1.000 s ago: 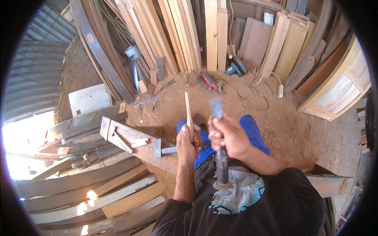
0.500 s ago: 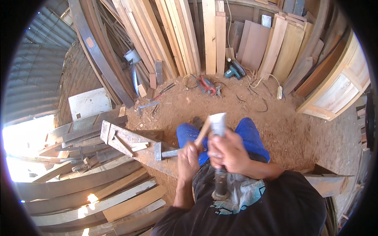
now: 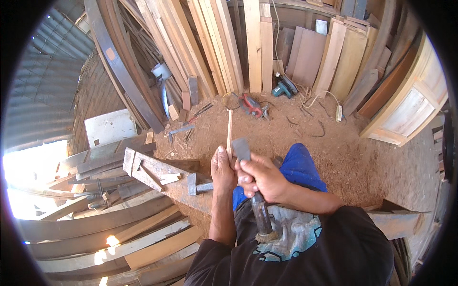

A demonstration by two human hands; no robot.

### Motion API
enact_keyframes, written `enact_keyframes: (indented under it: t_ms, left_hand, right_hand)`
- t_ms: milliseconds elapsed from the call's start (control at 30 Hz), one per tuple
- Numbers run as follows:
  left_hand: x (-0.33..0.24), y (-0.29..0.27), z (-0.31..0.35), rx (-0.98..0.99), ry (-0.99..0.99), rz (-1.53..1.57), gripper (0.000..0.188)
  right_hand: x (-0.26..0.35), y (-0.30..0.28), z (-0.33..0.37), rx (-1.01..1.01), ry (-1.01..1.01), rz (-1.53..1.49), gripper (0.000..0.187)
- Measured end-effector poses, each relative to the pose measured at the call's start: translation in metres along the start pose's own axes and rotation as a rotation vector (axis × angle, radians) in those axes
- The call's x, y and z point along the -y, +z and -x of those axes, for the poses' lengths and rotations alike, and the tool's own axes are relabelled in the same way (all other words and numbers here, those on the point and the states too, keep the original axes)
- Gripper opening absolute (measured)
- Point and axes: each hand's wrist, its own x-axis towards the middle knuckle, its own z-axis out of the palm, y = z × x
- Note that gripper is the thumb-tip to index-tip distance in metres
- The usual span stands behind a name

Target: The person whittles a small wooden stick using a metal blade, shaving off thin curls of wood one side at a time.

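Left hand (image 3: 223, 168) pinches stick (image 3: 230, 126) | right hand (image 3: 265, 177) wraps round chisel (image 3: 260, 212), blade (image 3: 241, 149) just beside stick | hammer (image 3: 192, 184) lies on plank (image 3: 188, 200), left of both hands

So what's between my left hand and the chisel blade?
In the head view, a thin wooden stick lies between your left hand, which grips it, and the chisel blade.

Black shirt (image 3: 341, 250) with loose short sleeves (image 3: 210, 255); grey print (image 3: 292, 228) towards its twelve o'clock, edged turquoise with black outlines; bright blue trousers (image 3: 301, 167) beyond, at twelve o'clock.
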Motion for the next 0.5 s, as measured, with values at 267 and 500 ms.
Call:
enact_keyframes:
  t_ms: [267,500]
  left_hand:
    - [-0.006,-0.016,0.004,0.029,0.270,-0.568,0.039]
    - [-0.024,-0.007,0.029,-0.016,0.422,-0.767,0.038]
  right_hand:
    - [-0.016,0.005,0.012,0.030,0.074,0.111,0.018]
    - [-0.008,0.009,0.021,0.024,0.053,0.137,0.021]
